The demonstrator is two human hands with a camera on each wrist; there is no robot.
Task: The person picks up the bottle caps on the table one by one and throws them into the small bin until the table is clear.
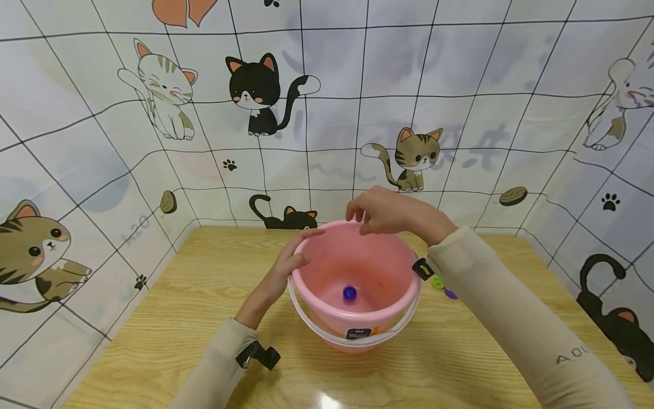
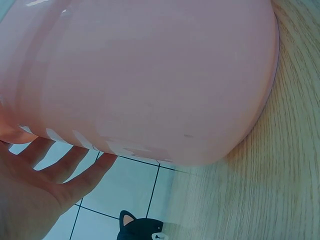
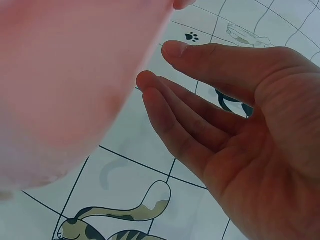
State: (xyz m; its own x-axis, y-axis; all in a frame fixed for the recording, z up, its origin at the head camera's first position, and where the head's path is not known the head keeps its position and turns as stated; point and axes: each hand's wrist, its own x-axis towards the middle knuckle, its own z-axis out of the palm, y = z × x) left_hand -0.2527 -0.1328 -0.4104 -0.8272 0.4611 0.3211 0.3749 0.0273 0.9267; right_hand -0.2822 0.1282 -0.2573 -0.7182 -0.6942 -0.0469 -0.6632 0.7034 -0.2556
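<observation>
A pink bucket (image 1: 357, 255) is standing upright on the wooden surface (image 1: 230, 255), about midway between the left and right edges, its long axis rising from the surface and its mouth facing up. A blue ball (image 1: 349, 293) is lying inside on its floor, and the white handle (image 1: 352, 342) is hanging down the side toward the person.

The left hand (image 1: 283, 264) is holding the bucket on its left: the thumb is lying at the rim while the other fingers are pressing the outer wall, so that grip is clamped on the bucket. The right hand (image 1: 385, 211) is hovering at the far rim, with its fingers bending downward. Its grip is holding nothing, thumb and fingertips standing apart; whether a fingertip is touching the plastic, one cannot tell.

What seems to matter most is how the far rim is lying just beside the right fingertips, making the right hand the nearer one to that side. From there the ball is sitting well below, nearer the person and slightly left; from the left grip it is sitting lower and to the right.

Farther out, a green piece (image 1: 437, 282) and a purple piece (image 1: 451, 293) are lying toward the surface's right edge, beside the right sleeve (image 1: 511, 307).
</observation>
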